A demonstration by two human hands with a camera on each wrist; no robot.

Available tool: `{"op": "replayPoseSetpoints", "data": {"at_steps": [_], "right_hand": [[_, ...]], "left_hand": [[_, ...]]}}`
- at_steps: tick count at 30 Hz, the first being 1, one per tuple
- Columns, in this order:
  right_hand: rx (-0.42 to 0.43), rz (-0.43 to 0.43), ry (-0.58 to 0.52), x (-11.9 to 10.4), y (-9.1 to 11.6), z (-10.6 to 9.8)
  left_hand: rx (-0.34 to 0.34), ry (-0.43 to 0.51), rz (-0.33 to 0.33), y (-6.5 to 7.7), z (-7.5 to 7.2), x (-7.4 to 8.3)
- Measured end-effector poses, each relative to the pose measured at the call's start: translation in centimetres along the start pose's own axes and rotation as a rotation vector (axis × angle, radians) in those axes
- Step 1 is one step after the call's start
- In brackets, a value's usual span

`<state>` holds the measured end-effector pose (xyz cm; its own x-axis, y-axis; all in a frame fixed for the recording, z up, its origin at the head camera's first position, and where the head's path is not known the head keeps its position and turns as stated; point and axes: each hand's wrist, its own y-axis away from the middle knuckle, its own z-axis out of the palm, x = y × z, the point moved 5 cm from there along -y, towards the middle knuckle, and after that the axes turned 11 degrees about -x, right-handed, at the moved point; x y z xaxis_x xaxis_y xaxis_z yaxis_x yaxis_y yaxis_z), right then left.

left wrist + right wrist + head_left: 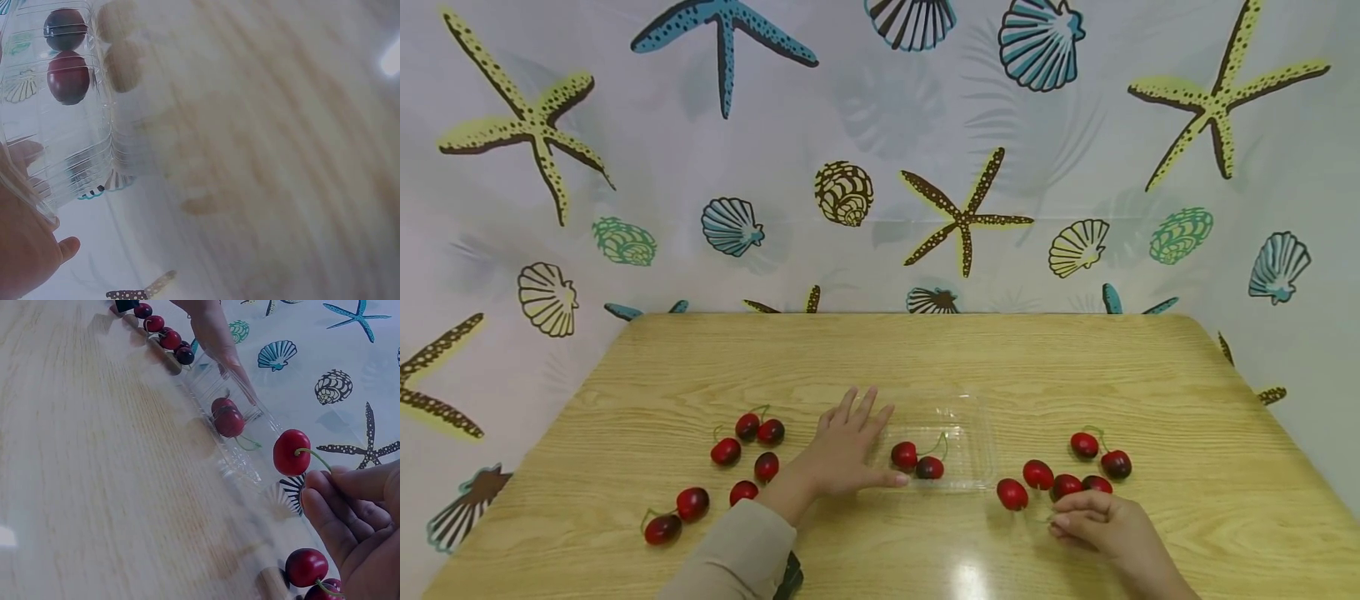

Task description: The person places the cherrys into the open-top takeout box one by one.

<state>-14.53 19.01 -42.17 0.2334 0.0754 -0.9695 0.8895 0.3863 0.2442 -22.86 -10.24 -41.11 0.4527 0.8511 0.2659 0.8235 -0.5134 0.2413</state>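
Note:
A clear plastic container (973,482) sits on the table with two cherries (929,467) joined by green stems in it. My left hand (846,454) rests at the container's left side, fingers spread and fairly straight, thumb along the front edge. In the right wrist view my right hand (356,512) pinches a green stem between thumb and fingertips, and a red cherry (291,452) hangs from it, right of the container. More cherries (1066,487) lie close to my right hand (1108,529); its fingertips partly cover one of them.
Several cherries (692,504) lie scattered on the table left of my left arm, some in stemmed pairs. A stemmed pair (1116,464) lies at the right. The wood-grain table (820,350) ends at a cloth backdrop (775,167) printed with shells and starfish.

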Motion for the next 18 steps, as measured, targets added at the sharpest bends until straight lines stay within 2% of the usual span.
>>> {"op": "replayPoseSetpoints", "data": {"at_steps": [11,18], "right_hand": [[0.031,-0.011,-0.062,-0.8,0.2,-0.6],[0.035,-0.036,-0.043,-1.7,-0.1,-0.3]], "left_hand": [[-0.002,-0.002,0.002,0.1,-0.2,0.1],[-0.003,-0.006,-0.003,0.0,-0.1,0.1]]}}
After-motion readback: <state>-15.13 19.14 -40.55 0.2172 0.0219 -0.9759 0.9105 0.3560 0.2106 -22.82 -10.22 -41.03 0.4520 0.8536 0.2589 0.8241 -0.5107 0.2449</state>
